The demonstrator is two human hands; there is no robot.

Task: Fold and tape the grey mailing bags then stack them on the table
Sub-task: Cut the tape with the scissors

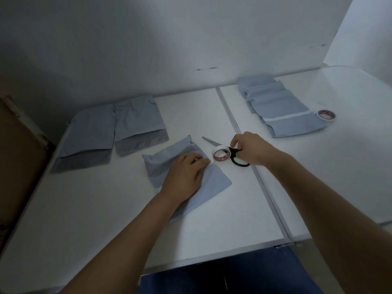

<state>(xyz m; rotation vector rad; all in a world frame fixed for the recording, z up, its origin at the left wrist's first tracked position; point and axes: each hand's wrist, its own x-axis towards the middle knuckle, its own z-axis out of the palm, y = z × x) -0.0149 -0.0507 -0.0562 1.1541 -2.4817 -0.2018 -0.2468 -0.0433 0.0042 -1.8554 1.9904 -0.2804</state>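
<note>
The folded grey mailing bag (214,179) lies at the middle of the white bench (106,219), its flap turned over; the left hand (182,177) rests flat on it, fingers (199,163) straight and close together, pressing the fold down; just beside the bag's right corner sits a roll of white tape (221,154), and the right hand (249,148) has its fingers curled at the roll and at the black handles of the scissors (237,159), whose blades run out behind the roll; whether it pinches the tape end or the handle I cannot tell. The step in hand looks to be fetching tape for the fold; to do it well, keep the left palm's weight on the flap so it cannot spring open, and draw a short strip before cutting. Two bags with dark flaps (110,132) lie to the left; a fanned stack of bags (282,107) lies at the far right, a second tape roll (326,115) at its edge.
</note>
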